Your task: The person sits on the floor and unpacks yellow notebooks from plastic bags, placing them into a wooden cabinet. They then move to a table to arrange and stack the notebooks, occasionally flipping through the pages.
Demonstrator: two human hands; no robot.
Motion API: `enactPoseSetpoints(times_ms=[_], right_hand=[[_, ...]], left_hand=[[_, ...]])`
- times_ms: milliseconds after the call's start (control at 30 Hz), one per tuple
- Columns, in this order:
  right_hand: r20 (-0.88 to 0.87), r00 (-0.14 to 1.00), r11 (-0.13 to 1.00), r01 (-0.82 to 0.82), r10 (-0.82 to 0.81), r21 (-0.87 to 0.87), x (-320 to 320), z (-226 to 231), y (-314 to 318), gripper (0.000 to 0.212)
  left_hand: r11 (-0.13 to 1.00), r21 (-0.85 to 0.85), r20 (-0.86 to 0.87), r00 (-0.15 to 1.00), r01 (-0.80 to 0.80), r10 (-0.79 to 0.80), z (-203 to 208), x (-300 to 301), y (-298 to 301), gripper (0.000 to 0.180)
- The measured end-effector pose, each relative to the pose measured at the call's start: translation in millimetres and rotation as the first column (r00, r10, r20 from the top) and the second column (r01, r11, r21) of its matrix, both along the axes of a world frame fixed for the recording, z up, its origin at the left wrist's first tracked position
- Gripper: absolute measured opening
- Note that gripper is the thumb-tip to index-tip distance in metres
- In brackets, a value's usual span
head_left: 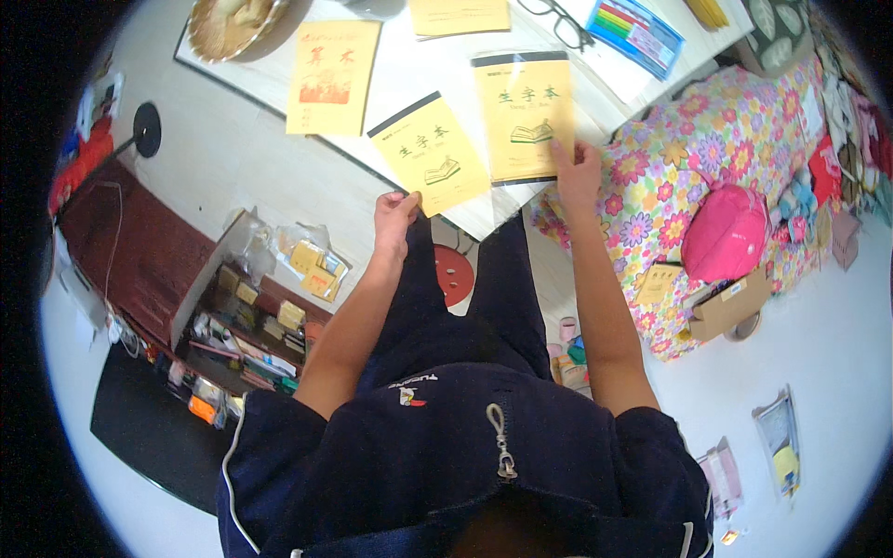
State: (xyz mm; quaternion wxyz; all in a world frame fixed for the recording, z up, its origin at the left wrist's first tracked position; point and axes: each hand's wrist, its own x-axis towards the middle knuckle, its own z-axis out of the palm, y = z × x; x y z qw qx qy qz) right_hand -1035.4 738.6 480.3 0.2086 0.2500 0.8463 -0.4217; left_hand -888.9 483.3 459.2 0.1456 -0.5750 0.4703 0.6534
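Note:
My left hand (393,223) pinches the bottom left corner of a yellow exercise book (429,153) with a black spine strip along its top. That book lies tilted at the table's near corner. To its right, my right hand (579,179) grips the lower right edge of a second yellow exercise book (523,102), which has a glossy look and dark strips at top and bottom. My right fingertips are slightly smeared by motion. A yellow book with red print (333,76) lies farther left on the white table (409,56).
Eyeglasses (564,23), a blue pencil case (635,37) and a wicker basket (233,28) stand toward the far side. At right, a flowered cover (642,177) bears a pink bag (726,232). Shelves (251,325) stand at left; a red stool (454,276) shows below the table.

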Motion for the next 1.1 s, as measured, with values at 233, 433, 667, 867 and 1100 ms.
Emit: enactPoseSetpoints(times_ms=[233,433,667,867,1100], right_hand=[[-0.087,0.994,0.98,0.082,-0.068,0.179,12.7,2.5,-7.9,0.049],[-0.035,0.981,0.972,0.194,-0.191,0.13,24.3,6.8,-11.9,0.053],[0.008,0.985,0.974,0.167,-0.17,0.155,29.2,6.7,-9.1,0.055],[0.08,0.987,0.982,0.128,-0.139,0.136,23.5,21.5,-0.6,0.056],[-0.098,0.941,0.912,0.284,-0.325,-0.296,41.3,-65.5,-3.4,0.041]], left_hand=[[0.992,0.067,0.003,0.994,0.105,-0.106,2.1,5.1,6.3,0.024],[0.954,0.179,-0.066,0.97,0.242,-0.234,-5.4,10.0,-10.9,0.026],[0.924,0.124,-0.098,0.931,0.361,-0.35,-5.6,19.2,-20.4,0.025],[0.925,0.145,-0.06,0.936,0.352,-0.346,6.9,11.8,-9.7,0.027],[0.768,0.07,-0.104,0.771,0.636,-0.628,2.6,9.6,-29.9,0.023]])
